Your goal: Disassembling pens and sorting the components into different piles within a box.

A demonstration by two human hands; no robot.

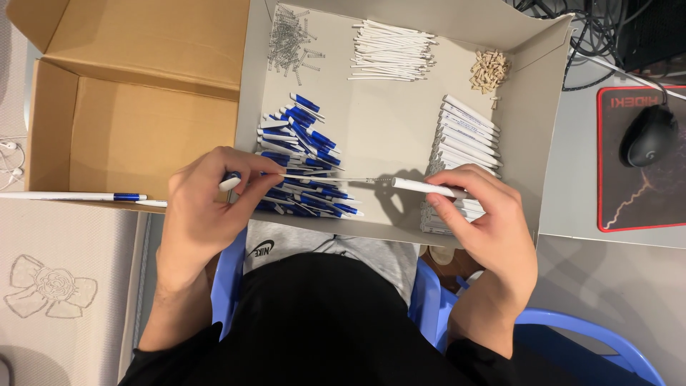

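Black sleeves and a grey lap are filling the bottom of the head view, where the person is sitting on a blue plastic chair. Both hands are working over a shallow grey tray. His or her left hand is pinching a thin refill with a small spring on it, fingers closed around the blue and white end. Meanwhile the right hand is gripping a white pen barrel, its open end facing the refill tip, just at the tray's front wall.

I think the two parts should be kept on one straight line and pushed slowly, so the spring is not bending aside.

In the tray, blue and white pen pieces, white barrels, white refills, loose springs and small tan tips are lying in separate heaps. One finished pen is resting by the cardboard box, and a black mouse is sitting on a pad to the right.
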